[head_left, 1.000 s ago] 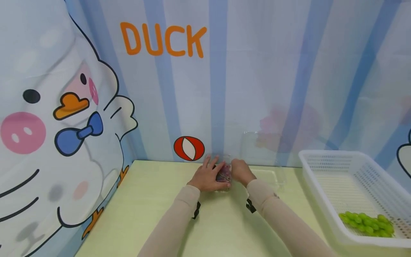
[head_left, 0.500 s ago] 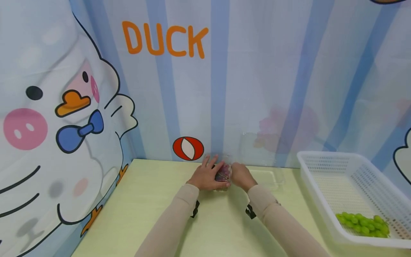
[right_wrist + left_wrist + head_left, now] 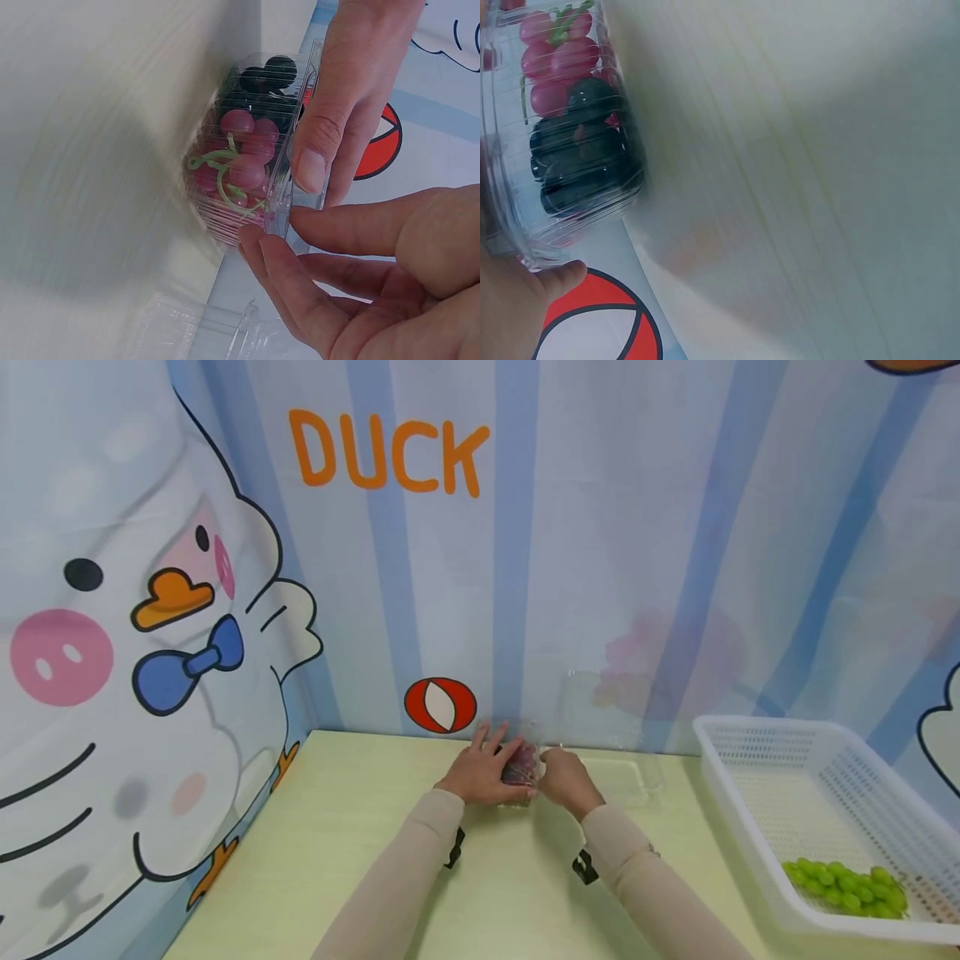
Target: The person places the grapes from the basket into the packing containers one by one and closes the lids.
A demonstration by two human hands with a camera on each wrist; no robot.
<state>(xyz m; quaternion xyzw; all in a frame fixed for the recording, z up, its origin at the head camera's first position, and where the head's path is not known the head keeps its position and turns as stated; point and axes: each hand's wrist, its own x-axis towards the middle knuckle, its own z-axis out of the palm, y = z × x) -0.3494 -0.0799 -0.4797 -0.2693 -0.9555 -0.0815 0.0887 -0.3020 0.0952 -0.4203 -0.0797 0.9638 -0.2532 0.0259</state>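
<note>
A clear plastic fruit box [image 3: 519,767] stands near the back wall. Pink and dark grapes [image 3: 247,154], some with green stems, show through its ribbed walls. My left hand [image 3: 483,775] lies across the lid from the left, fingers spread and fairly straight, the thumb along the near side. In the right wrist view, that thumb rests flat on the lid. At the box's right end my right hand [image 3: 566,779] pinches the rim, with the thumb on one side and fingertips [image 3: 255,236] on the other. The left wrist view shows the box [image 3: 562,135] along its left edge.
Right of my right hand sits another clear box [image 3: 618,774], its lid [image 3: 596,710] raised against the wall. A white perforated basket [image 3: 742,814] at the right holds green grapes [image 3: 847,887]. The printed cloth [image 3: 600,527] hangs behind the pale yellow table [image 3: 352,827].
My right hand has shifted slightly down along the box's right end, and its fingertips show more. My left hand stays over the lid. The head view has tilted a little.
</note>
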